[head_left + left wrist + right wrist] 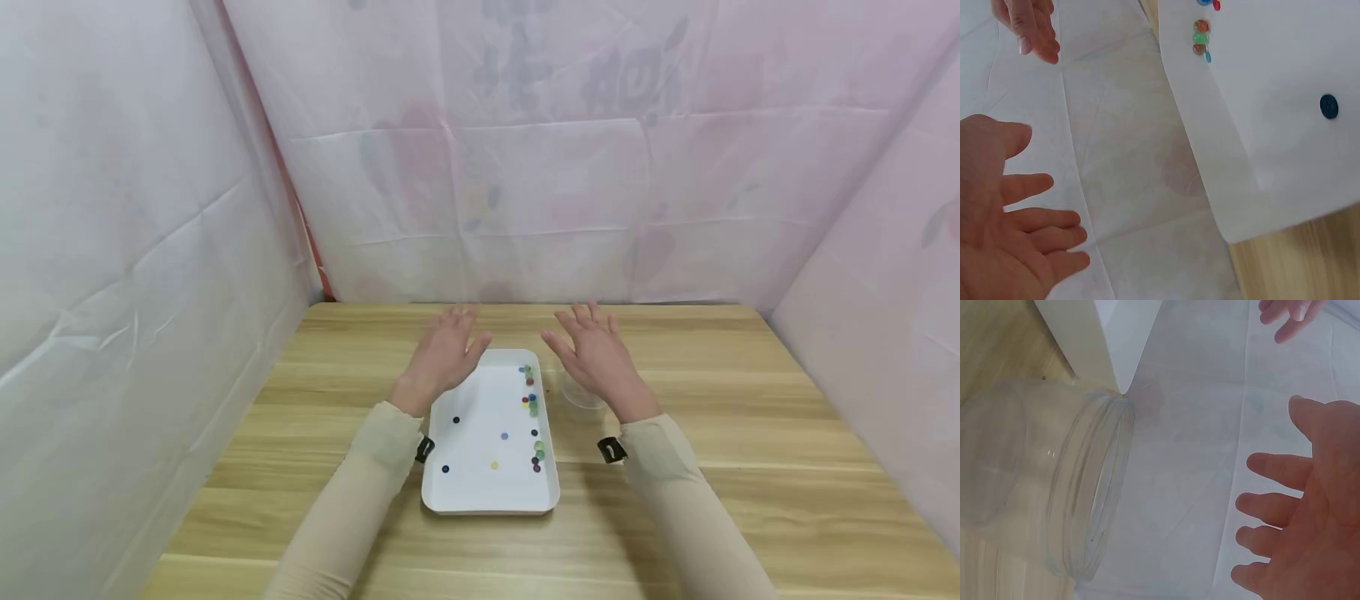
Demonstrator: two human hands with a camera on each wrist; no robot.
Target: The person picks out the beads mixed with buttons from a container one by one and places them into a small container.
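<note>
Hovering hands: both hands float above the tabletop with fingers spread and loose, holding nothing.
Left hand (444,357): it hangs over the far left corner of the white tray, palm down, touching nothing that can be seen.
Right hand (597,358): it hangs just past the tray's far right corner, right over the clear jar.
White tray (472,492): it lies flat between the two arms, under and a bit nearer to the body than the hands. Its long way runs from the body toward the far wall.
Beads (532,404): little round beads in many colors sit in the tray. Most line up along the side by the right hand. A few lie apart on the side by the left hand and in the middle.
Clear jar (581,395): it stands open just beside the tray's right side, under the right hand. It looks empty, as far as can be told.
Nearer hand: the right hand is nearer to the jar and to the row of beads. The left hand is nearer to the loose dark beads.
Tabletop (750,433): bare wood spreads out to the left of the left hand and to the right of the right hand.
Walls: pale sheets (525,208) hang just past the fingertips and on both sides.
</note>
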